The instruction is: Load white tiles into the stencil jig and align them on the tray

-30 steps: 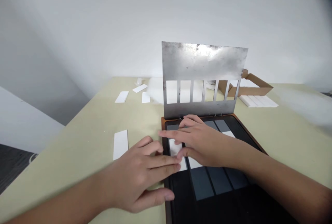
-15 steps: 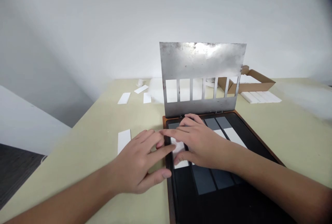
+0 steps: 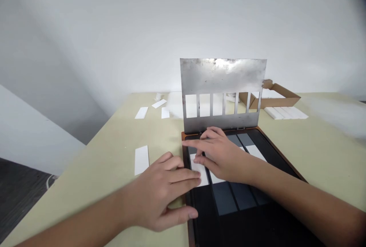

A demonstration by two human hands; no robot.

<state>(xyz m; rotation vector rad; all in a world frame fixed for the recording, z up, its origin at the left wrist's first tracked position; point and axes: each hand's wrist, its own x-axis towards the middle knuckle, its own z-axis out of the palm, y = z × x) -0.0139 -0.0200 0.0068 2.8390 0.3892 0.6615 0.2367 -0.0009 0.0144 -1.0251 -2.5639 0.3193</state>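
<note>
A black tray-like fixture (image 3: 206, 222) with a brown rim lies on the table, grey strips (image 3: 225, 198) set across its bed. White rectangular pieces lie in a row on it; the leftmost white piece (image 3: 203, 178) is under my hands. My left hand (image 3: 167, 191) has its fingers stretched out, their tips on the lower part of that piece, its thumb over the fixture's left edge. Over the upper part is my right hand (image 3: 220, 151), index finger pointing left, fingers apart, thumb near the piece. The hinged metal plate (image 3: 223, 75) with rectangular cutouts stands raised behind.
Left of the fixture a loose white piece (image 3: 141, 160) lies on the table (image 3: 108, 178). Several smaller white pieces (image 3: 141, 113) are farther back. At the back right are a cardboard box (image 3: 286, 100) with white sheets and a row of white strips (image 3: 286, 113).
My left hand has shifted right and down, its fingertips now farther onto the leftmost white piece. My right thumb has moved up along the piece. The camera view has tilted slightly.
</note>
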